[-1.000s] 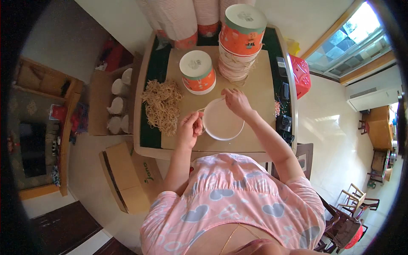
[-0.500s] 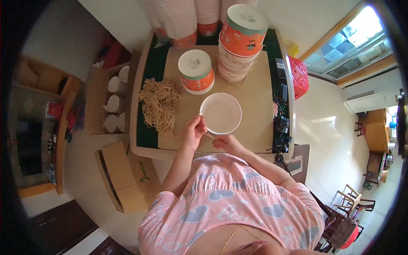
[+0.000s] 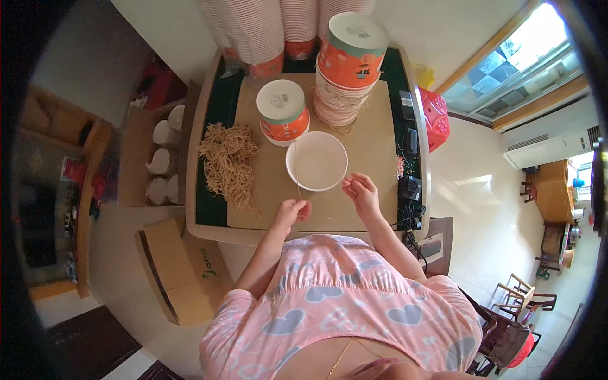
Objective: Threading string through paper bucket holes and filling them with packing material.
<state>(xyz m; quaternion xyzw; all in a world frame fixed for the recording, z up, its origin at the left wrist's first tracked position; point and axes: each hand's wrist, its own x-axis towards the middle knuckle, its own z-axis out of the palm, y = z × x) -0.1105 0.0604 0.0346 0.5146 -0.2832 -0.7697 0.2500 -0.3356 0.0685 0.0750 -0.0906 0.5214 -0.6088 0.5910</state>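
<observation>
Fingers of the left hand (image 3: 292, 210) pinch a thin noodle strand (image 3: 296, 171) over the white bowl (image 3: 316, 161); right hand (image 3: 362, 192) fingers loosely curled, empty, above the tan counter (image 3: 373, 139) beside pale floor tiles (image 3: 487, 209).

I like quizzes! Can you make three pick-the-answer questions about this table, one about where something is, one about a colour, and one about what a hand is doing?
1. Where is the noodle pile?
A. Left of the white bowl
B. Inside the bowl
C. On the red stool

2. What colour are the sides of the upside-down tub behind the bowl?
A. Blue
B. Orange
C. Black

3. What is the left hand doing?
A. Lying flat and open
B. Gripping the tub
C. Pinching a thin strand

Answers:
1. A, the pile lies on the table to the bowl's left.
2. B, the tub has orange sides under a pale base.
3. C, its fingers are closed on a strand that runs up past the bowl's rim; the right hand is beside the bowl, touching nothing clearly.
</observation>
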